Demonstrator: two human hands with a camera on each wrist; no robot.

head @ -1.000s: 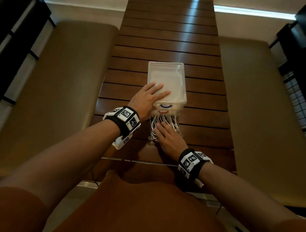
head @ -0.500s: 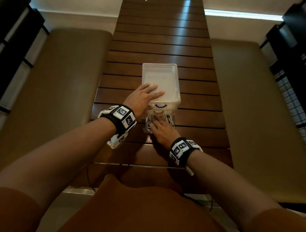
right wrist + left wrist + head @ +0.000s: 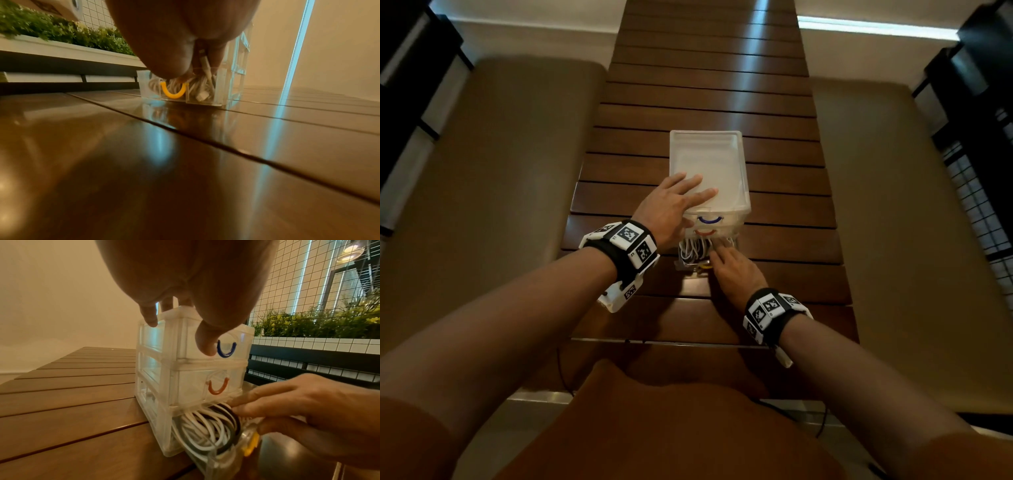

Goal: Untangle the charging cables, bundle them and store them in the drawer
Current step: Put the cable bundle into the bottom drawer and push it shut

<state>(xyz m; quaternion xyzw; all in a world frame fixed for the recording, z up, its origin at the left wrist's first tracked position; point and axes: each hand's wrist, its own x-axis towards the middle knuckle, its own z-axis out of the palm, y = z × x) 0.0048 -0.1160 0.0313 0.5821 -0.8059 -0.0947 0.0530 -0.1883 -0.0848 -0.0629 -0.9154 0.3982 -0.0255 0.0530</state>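
Here, left of the drawer unit (image 3: 709,171), the left hand (image 3: 671,209) lay flat-fingered on its top. In its bottom drawer (image 3: 218,456) sat the coiled cables (image 3: 207,430): light, springy, best held round the whole coil. Right of them, the right hand (image 3: 736,274) pressed them down, fingers extended.

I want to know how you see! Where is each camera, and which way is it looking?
Head: worn up high, looking down at the table, drawer unit, both forearms and hands.
Left wrist: looks along the left hand at the drawer unit's front; the right hand shows too.
Right wrist: low over the table, facing the yellow-handled drawer; own fingers above.
Shared: all show the cables in the bottom drawer.
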